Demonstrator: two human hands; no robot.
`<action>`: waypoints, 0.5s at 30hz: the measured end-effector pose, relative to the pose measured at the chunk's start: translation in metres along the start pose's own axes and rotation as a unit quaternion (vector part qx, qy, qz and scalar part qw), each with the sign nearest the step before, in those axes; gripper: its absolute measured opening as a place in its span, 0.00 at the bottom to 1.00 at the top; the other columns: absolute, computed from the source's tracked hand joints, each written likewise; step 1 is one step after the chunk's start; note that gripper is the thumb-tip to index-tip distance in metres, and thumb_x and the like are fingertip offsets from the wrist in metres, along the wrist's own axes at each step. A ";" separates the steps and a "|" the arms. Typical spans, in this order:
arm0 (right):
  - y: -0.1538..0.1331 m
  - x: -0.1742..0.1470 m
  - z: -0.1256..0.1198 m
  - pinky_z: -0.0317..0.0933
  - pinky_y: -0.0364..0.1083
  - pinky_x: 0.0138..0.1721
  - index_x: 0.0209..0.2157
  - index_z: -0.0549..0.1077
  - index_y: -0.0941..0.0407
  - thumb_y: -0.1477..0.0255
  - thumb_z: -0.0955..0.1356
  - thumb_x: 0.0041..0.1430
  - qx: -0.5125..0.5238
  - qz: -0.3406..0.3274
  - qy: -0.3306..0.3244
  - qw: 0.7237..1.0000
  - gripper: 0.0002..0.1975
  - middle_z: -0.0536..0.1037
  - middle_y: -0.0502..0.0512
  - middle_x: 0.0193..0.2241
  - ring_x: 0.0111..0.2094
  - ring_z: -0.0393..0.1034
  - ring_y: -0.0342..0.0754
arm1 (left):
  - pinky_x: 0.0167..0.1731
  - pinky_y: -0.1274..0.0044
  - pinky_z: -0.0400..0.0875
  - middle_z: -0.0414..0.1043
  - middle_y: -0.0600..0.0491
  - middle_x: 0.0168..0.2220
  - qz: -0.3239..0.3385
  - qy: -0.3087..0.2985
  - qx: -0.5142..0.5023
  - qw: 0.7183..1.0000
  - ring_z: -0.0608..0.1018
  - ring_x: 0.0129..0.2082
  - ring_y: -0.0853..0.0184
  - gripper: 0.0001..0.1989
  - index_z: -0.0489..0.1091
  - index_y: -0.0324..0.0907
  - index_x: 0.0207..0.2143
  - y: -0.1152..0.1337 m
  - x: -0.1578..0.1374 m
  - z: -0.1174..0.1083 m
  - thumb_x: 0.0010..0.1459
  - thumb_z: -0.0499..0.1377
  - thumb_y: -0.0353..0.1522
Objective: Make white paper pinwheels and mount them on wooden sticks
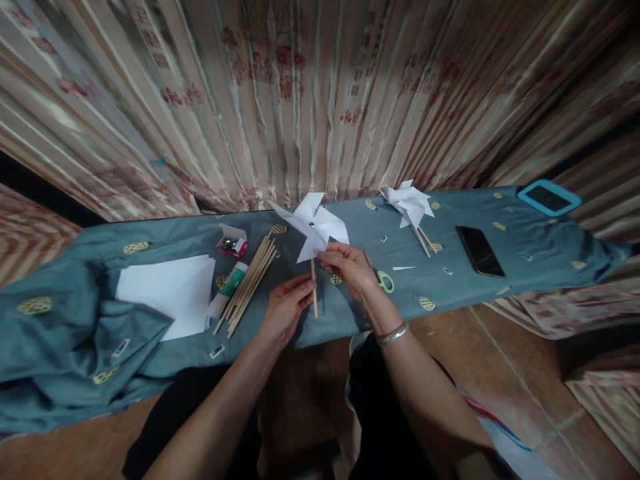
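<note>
1. Pinwheel (315, 225) of white paper stands near the frame's centre, above the cloth-draped desk (327, 327); its blades hide the upper end of its stick (315, 308).
2. Left hand (285, 308): the fingers are closed round the stick below the blades; some are hidden behind the hand.
3. Right hand (354, 270): thumb and fingers meet at the lowest blade, beside the stick; whether they pinch the paper, the stick or both, I cannot tell.
4. Scissors (385, 281) lie just right of that hand, which partly hides their blades.
5. More white pinwheels (410, 202) lie right of centre, overlapping; two sticks show, but the blades are hard to separate.
6. Left of centre are loose sticks (253, 280), partly overlapping a green-and-white tube (230, 285), and an open red box (241, 249) whose shiny contents are too small to identify.
7. Paper sheets (173, 283), farther left, have a corner covered by a cloth fold (143, 327).
8. Both forearms are cut off at the bottom edge.
</note>
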State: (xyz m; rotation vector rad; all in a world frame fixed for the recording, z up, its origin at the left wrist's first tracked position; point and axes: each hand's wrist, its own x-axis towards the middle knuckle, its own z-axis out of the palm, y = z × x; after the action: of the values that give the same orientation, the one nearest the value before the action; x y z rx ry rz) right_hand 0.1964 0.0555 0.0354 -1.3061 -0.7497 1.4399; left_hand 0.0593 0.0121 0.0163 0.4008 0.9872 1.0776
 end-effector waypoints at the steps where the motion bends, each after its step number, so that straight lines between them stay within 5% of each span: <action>1: 0.000 -0.001 0.001 0.61 0.41 0.26 0.25 0.74 0.55 0.65 0.81 0.25 -0.008 -0.003 -0.003 1.000 0.23 0.77 0.45 0.20 0.22 0.69 0.40 | 0.29 0.80 0.69 0.77 0.52 0.25 0.001 -0.002 0.003 1.000 0.73 0.24 0.75 0.17 0.79 0.36 0.28 0.000 0.000 0.000 0.31 0.75 0.30; 9: -0.011 -0.010 -0.014 0.57 0.42 0.22 0.23 0.75 0.55 0.54 0.78 0.35 -0.095 -0.064 -0.003 0.993 0.20 0.76 0.49 0.19 0.18 0.61 0.39 | 0.28 0.81 0.69 0.76 0.53 0.23 0.005 0.001 0.000 1.000 0.73 0.24 0.74 0.17 0.79 0.36 0.27 0.004 0.001 -0.001 0.30 0.75 0.30; 15: -0.021 0.001 -0.054 0.58 0.43 0.24 0.25 0.75 0.55 0.59 0.76 0.39 -0.092 -0.205 0.158 0.962 0.15 0.75 0.48 0.19 0.21 0.62 0.40 | 0.29 0.81 0.68 0.77 0.52 0.24 -0.009 -0.005 0.000 1.000 0.73 0.24 0.75 0.17 0.80 0.36 0.27 0.004 -0.003 0.000 0.29 0.76 0.30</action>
State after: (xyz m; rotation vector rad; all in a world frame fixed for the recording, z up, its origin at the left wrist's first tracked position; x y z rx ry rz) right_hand 0.2542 0.0531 0.0427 -1.3816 -0.8887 0.8238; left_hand 0.0567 0.0110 0.0202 0.3957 0.9810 1.0583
